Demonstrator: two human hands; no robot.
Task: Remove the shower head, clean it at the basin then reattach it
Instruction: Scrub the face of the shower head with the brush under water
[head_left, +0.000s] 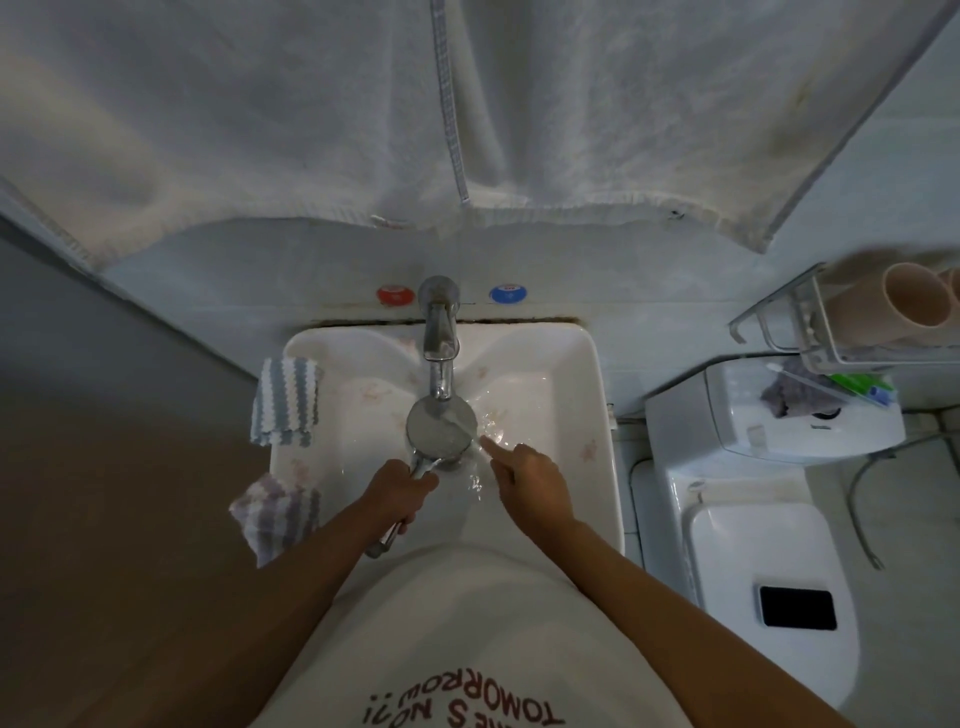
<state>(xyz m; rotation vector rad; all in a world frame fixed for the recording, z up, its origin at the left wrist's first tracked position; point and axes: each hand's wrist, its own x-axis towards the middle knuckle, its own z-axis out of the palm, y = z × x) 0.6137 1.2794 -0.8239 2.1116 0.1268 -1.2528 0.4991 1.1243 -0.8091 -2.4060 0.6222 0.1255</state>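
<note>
The round chrome shower head (434, 427) lies face up over the white basin (582, 395), right under the running tap (440, 332). Water runs over its face. My left hand (400, 491) grips the shower head's handle, whose end sticks out below my fist. My right hand (527, 475) is beside the head on the right, index finger stretched out and touching its wet lower right rim, the other fingers curled and holding nothing.
Two striped cloths hang on the basin's left rim, a blue one (285, 408) and a purple one (272, 512). A white towel (467, 104) hangs above. A toilet (753, 519) stands on the right, below a wire shelf with cups (914, 306).
</note>
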